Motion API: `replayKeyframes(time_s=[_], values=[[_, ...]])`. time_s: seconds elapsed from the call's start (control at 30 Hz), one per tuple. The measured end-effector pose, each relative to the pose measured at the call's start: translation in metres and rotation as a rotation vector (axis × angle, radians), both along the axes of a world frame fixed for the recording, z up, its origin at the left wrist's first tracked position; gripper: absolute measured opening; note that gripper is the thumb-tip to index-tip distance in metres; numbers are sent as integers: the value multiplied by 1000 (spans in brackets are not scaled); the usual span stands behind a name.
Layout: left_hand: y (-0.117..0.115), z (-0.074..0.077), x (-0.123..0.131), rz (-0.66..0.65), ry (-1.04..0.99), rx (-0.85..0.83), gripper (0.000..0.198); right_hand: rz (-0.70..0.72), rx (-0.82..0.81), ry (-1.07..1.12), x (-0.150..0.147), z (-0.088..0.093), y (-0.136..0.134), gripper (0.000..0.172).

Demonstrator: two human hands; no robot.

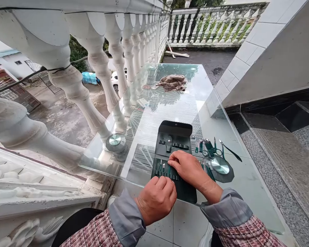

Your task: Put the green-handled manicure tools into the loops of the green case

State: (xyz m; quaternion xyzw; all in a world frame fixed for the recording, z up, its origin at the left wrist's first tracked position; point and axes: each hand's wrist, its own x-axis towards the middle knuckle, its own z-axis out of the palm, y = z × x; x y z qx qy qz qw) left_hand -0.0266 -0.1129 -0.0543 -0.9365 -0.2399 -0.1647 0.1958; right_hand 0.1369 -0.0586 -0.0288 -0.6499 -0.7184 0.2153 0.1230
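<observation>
Head view, left hand (156, 199) fingers curled at tool case (176, 129), right hand (189, 169) fingers together, seemingly flat.

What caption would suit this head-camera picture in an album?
Left hand and right hand rest on an open dark tool case on a glass table, loose tools alongside.

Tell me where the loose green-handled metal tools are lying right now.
In the head view, the loose green-handled metal tools lie on the glass table, just right of the open black case and beyond the right hand.
</observation>
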Motion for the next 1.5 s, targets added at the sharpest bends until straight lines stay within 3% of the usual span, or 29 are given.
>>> replayKeyframes(time_s=[0.43, 0.73, 1.2, 1.5], values=[[1, 0, 0, 7, 2, 34, 20, 30, 2, 27, 8, -5, 8, 24], [3, 0, 1, 28, -9, 46, 13, 26, -27, 72, 7, -3, 7, 12], [1, 0, -1, -7, 4, 68, 20, -7, -104, 122, 31, 3, 12, 18], [0, -2, -1, -37, 10, 94, 24, -97, -82, 117, 35, -4, 9, 18]])
